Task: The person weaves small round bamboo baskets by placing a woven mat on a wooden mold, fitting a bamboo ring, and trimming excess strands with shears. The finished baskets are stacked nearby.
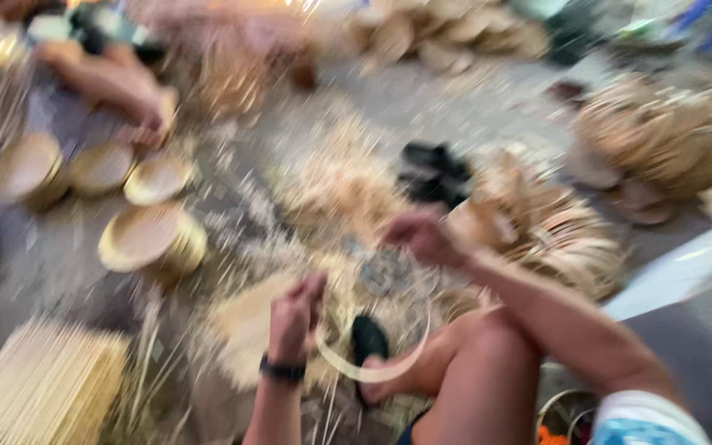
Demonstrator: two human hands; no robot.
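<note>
- The picture is blurred by motion, so small details are hard to read.
- The person sits on the floor [59, 264] with one bare knee [488, 346] raised and a foot [401, 375] stretched forward.
- The left hand [294, 317] is closed into a fist around one end of a thin, pale bamboo strip [372, 371]. A dark band [282, 371] sits on this wrist.
- The strip bends in a curve from the left hand, goes down in front of the foot and rises toward the right hand [422, 235].
- The right hand is higher and further from the body. Its fingers are curled, but because of the blur I cannot tell whether its grip is closed on the strip's other end.
- Under and between the hands lies a heap of pale shavings [331, 181] on the floor.
- To the left stand round woven trays [154, 239] in short stacks, and a flat bundle of straight sticks [43, 387] lies near the lower left corner.
- To the right of the right hand lies a pile of curved strips and rings [562, 231]. A pair of dark sandals [434, 173] rests beyond the shavings.
- Another person sits at the upper left; only an arm [109, 82] and a hand are seen, low near the floor.
</note>
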